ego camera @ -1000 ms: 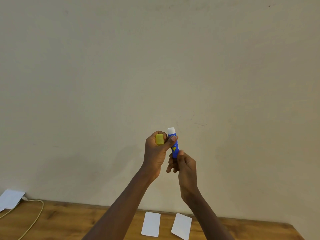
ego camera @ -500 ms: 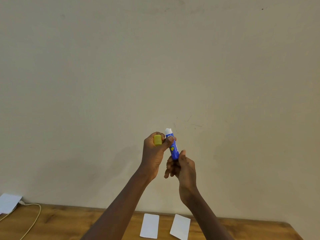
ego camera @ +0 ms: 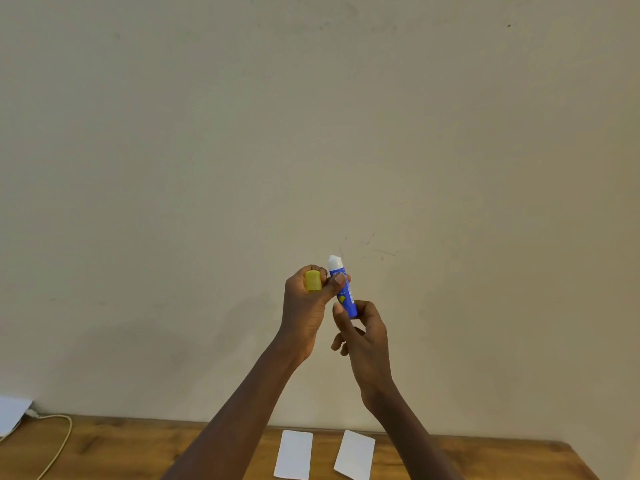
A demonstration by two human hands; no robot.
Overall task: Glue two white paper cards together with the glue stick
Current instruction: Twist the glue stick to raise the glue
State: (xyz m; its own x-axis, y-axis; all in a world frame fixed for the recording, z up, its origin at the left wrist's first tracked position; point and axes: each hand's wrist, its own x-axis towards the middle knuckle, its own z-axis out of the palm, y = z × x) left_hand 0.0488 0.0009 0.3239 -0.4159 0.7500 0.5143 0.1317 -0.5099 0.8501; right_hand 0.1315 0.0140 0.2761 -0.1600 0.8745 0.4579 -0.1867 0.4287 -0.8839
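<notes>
I hold a blue glue stick (ego camera: pixel 345 289) upright in front of the wall, its white glue tip uncovered at the top. My left hand (ego camera: pixel 306 308) keeps the yellow cap (ego camera: pixel 313 281) in its fingers while its thumb presses the stick's upper body. My right hand (ego camera: pixel 363 336) pinches the stick's lower end between thumb and fingers. Two white paper cards lie side by side on the wooden table (ego camera: pixel 121 448) below: the left card (ego camera: pixel 293 454) and the right card (ego camera: pixel 355 455), apart from each other.
A white cable (ego camera: pixel 57 445) curves over the table's left part, next to a white sheet (ego camera: pixel 12 412) at the left edge. The beige wall fills most of the view. The table's right end shows at the lower right.
My right hand's fingers have shifted around the stick's base, and the stick has tilted slightly. Both hands stay at the same height in front of the wall.
</notes>
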